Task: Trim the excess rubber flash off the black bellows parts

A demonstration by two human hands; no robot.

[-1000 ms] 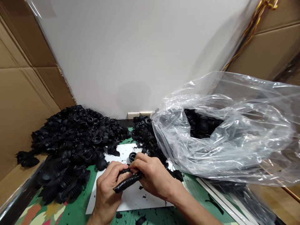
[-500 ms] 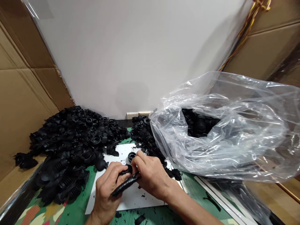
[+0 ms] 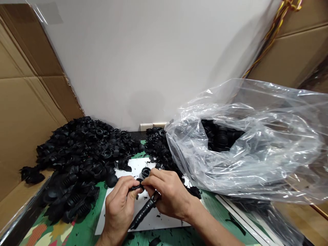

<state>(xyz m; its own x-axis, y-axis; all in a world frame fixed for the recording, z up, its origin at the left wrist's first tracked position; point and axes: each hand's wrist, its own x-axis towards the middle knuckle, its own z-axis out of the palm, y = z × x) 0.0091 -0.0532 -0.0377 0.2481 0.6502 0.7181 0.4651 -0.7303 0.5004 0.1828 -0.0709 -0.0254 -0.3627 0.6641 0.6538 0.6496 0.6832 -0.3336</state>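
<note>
Fingers point(image 3: 133, 193) of both hands are curled closed, working close together above a white sheet point(image 3: 166, 220). Left hand point(image 3: 118, 208): thumb and fingertips pinch a short black rubber piece point(image 3: 137, 187), nearly meeting the right fingertips at that spot. Right hand point(image 3: 167, 198): fingers bent in, gripping the top of a long black rubber sleeve point(image 3: 146, 209), which slants down and to the left across the sheet, its lower end near the sheet's front edge. Black on black here, so I can't say whether the short piece and the sleeve are joined.

A black rubber ring point(image 3: 145, 172) lies on the sheet just beyond the fingers, not touching them. The sheet rests on a green painted bench point(image 3: 88, 218) flecked with black scraps point(image 3: 155, 242). To the left, a large heap of black ribbed rubber boots point(image 3: 77, 150) overlaps the sheet's far edge. A smaller heap point(image 3: 160, 147) sits beyond the ring, against a clear plastic bag point(image 3: 258, 164) holding more black rubber parts point(image 3: 220, 136). Behind: a white wall point(image 3: 140, 61), cardboard sheets point(image 3: 25, 102) at left, and yellow and brown wires point(image 3: 274, 30) at upper right.
</note>
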